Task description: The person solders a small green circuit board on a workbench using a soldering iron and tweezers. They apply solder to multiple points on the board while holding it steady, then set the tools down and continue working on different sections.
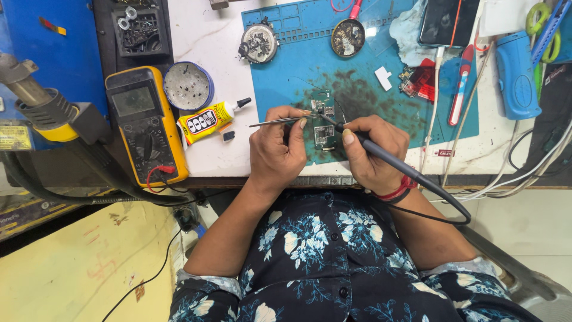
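Green and small, the circuit board [323, 122] lies on the blue mat [286, 71] near the worktop's front edge, between both hands. The left hand [277, 152] pinches tweezers [277, 122] shut over it; the right hand [372, 152] grips a soldering iron [381, 152] like a pen, tip at the board. Good work here probably means resting both wrists, touching the joint briefly. Farther back, a round tin [188, 86] by the yellow meter [146, 122] looks empty; two round dishes [348, 37] at the mat's far edge hold small dark parts.
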### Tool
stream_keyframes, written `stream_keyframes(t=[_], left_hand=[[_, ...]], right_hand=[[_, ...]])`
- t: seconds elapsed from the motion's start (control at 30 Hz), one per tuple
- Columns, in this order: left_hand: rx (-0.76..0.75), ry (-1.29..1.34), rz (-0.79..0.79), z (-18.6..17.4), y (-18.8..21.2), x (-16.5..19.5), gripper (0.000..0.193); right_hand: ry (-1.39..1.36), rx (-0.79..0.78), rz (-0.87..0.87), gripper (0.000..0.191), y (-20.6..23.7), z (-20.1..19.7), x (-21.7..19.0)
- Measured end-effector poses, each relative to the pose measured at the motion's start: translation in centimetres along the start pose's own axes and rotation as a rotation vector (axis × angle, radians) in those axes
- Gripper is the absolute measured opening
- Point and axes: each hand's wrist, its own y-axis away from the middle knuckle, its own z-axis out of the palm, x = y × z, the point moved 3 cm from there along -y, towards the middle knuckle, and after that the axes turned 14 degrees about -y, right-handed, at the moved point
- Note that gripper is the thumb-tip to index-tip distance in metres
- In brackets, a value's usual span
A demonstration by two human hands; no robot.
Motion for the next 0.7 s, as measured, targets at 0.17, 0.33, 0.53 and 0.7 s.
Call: stream_keyframes(t=[0.17, 0.33, 0.53, 0.7], left_hand=[[0.004, 0.007, 0.003, -0.1, -0.04, 0.07, 0.012], [-0.001, 0.003, -0.007, -0.1, -0.06, 0.05, 0.012], [0.0, -0.001, -0.006, -0.02, 0.0, 0.04, 0.012], [0.003, -0.002, 0.009, -0.05, -0.06, 0.03, 0.012]], right_hand=[[-0.003, -0.004, 0.005, 0.012, 0.0, 0.0, -0.02], [-0.007, -0.007, 0.015, 0.012, -0.02, 0.02, -0.09], [-0.015, 0.001, 0.007, 0.012, -0.07, 0.02, -0.11], [-0.002, 0.005, 0.004, 0.012, -0.02, 0.08, -0.08]])
